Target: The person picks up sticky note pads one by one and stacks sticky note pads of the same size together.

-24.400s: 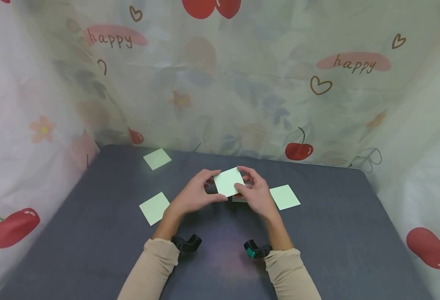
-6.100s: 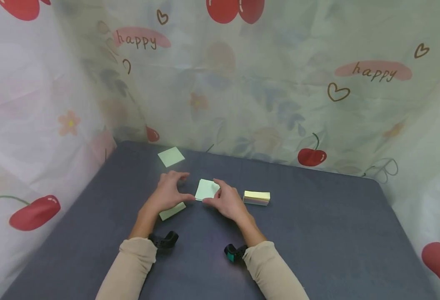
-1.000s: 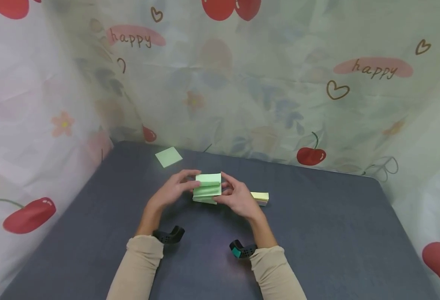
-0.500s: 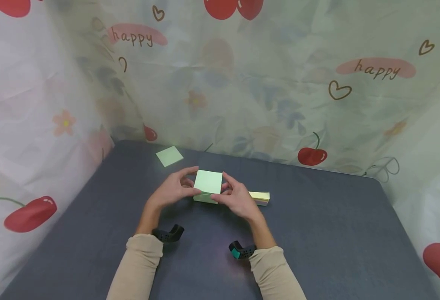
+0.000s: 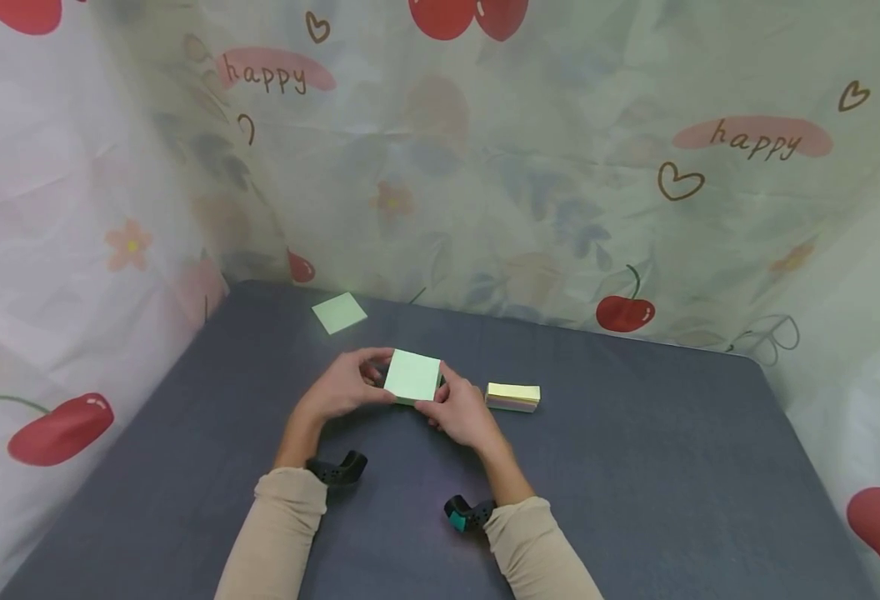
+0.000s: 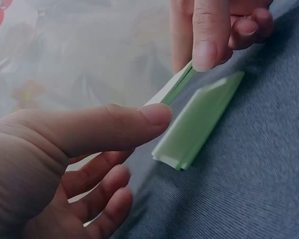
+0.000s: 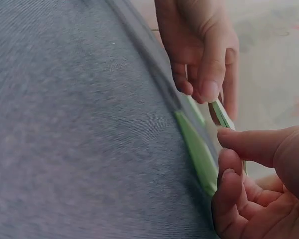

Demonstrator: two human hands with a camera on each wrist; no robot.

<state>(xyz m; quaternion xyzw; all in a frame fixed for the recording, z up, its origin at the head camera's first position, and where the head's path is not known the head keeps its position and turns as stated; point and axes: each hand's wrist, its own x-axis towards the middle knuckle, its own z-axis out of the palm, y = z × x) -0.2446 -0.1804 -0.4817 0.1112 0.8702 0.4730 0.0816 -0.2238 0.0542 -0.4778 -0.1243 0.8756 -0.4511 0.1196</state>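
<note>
Squared up since half a second back: green sheet (image 5: 412, 376) lowered and pinched flat between left hand (image 5: 344, 390) and right hand (image 5: 461, 411), thumbs and fingertips gripping opposite edges. Held just above a folded green piece (image 6: 202, 124) on the table (image 5: 635, 467), right under the fingers. Two pieces folded so far by the look of it, held sheet not yet creased; loose sheet (image 5: 339, 312) beyond the left fingers and pad (image 5: 512, 397) beside the right untouched.

Grey table (image 5: 635, 467): green note (image 5: 339, 312), folded note (image 6: 199, 122), yellow pad (image 5: 512, 396).
</note>
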